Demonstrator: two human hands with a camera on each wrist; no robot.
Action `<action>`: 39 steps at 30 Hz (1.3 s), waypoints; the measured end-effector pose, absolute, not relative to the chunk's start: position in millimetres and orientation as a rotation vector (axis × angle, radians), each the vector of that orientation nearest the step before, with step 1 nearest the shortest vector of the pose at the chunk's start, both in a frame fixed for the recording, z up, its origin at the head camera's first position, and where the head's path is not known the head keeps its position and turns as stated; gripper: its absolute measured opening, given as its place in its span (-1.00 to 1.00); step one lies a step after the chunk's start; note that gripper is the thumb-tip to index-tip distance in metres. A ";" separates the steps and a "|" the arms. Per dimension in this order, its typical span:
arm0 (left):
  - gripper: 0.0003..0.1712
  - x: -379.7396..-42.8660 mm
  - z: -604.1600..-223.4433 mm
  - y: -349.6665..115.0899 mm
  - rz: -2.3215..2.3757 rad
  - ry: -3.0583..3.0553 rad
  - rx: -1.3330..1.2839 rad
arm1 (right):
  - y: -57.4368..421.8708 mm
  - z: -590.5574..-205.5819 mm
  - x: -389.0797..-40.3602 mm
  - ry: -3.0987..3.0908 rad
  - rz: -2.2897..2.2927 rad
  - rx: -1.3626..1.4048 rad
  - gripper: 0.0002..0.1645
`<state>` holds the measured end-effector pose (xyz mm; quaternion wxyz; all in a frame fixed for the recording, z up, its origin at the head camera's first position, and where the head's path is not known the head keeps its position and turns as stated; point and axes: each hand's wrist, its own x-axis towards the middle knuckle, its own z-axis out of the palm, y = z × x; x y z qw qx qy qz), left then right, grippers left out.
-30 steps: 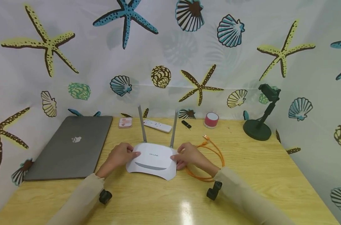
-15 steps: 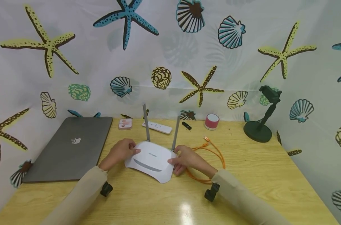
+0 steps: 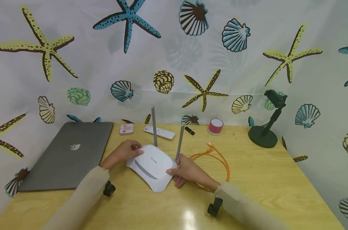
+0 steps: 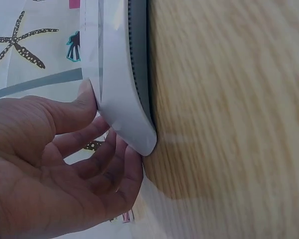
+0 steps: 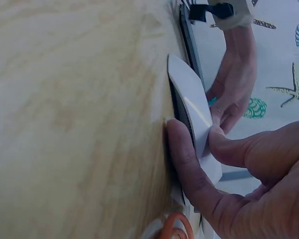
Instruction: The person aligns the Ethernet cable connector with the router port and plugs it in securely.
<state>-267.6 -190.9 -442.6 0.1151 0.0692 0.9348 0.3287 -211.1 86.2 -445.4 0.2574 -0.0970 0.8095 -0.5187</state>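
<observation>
A white TP-LINK router (image 3: 151, 163) with two raised grey antennas lies turned at an angle on the wooden table, its front pointing toward the lower left. My left hand (image 3: 123, 151) holds its left end, thumb on the top; in the left wrist view the fingers (image 4: 132, 174) curl at the router's corner. At the other end, my right hand (image 3: 186, 169) grips the router between thumb on top and fingers at the side. The right wrist view has that thumb (image 5: 229, 149) on the white shell and the index finger low by the tabletop.
A closed grey laptop (image 3: 73, 153) lies left of the router. Behind are an earphone case (image 3: 126, 129), a white power strip or remote (image 3: 159, 132), a black USB stick (image 3: 189, 130) and a pink-sided cylinder (image 3: 215, 126). An orange network cable (image 3: 224, 161) and dark stand (image 3: 263, 136) are at right.
The router has turned clockwise as seen from above, its right end coming nearer and its antennas shifting right. My right hand has moved toward me with it; the left keeps its hold.
</observation>
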 end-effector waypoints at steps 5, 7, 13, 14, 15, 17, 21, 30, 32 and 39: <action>-0.59 -270.6 -448.0 -194.9 0.979 2.714 0.237 | 76.6 -449.4 -197.2 2.203 -1.447 -0.305 -0.52; -0.59 -271.7 -448.6 -195.4 0.974 2.710 0.263 | 73.1 -448.0 -192.2 2.210 -1.453 -0.302 -0.52; -0.59 -277.6 -447.4 -191.9 0.940 2.699 0.322 | 70.2 -450.6 -177.9 1.969 -1.705 -0.148 -0.55; -0.59 -279.0 -447.5 -191.3 0.944 2.694 0.322 | 70.9 -452.3 -176.1 1.889 -1.770 -0.109 -0.55; -0.59 -280.2 -447.6 -190.7 0.946 2.690 0.317 | 71.8 -453.3 -173.9 1.809 -1.832 -0.069 -0.55; -0.58 -282.4 -447.9 -189.8 0.948 2.688 0.321 | 73.7 -454.1 -170.0 1.685 -1.926 0.012 -0.54; -0.57 -285.0 -447.1 -190.0 0.936 2.673 0.366 | 75.5 -453.8 -162.6 1.516 -2.046 0.107 -0.49; -0.56 -294.6 -446.7 -187.5 0.977 2.598 0.509 | 64.4 -451.7 -149.2 1.418 -2.116 0.196 -0.43; -0.56 -296.3 -448.2 -186.7 0.994 2.585 0.524 | 62.0 -452.6 -147.7 1.419 -2.124 0.216 -0.45; -0.61 -297.0 -453.3 -178.7 1.021 2.659 0.534 | 53.5 -452.5 -143.9 1.373 -2.096 0.200 -0.53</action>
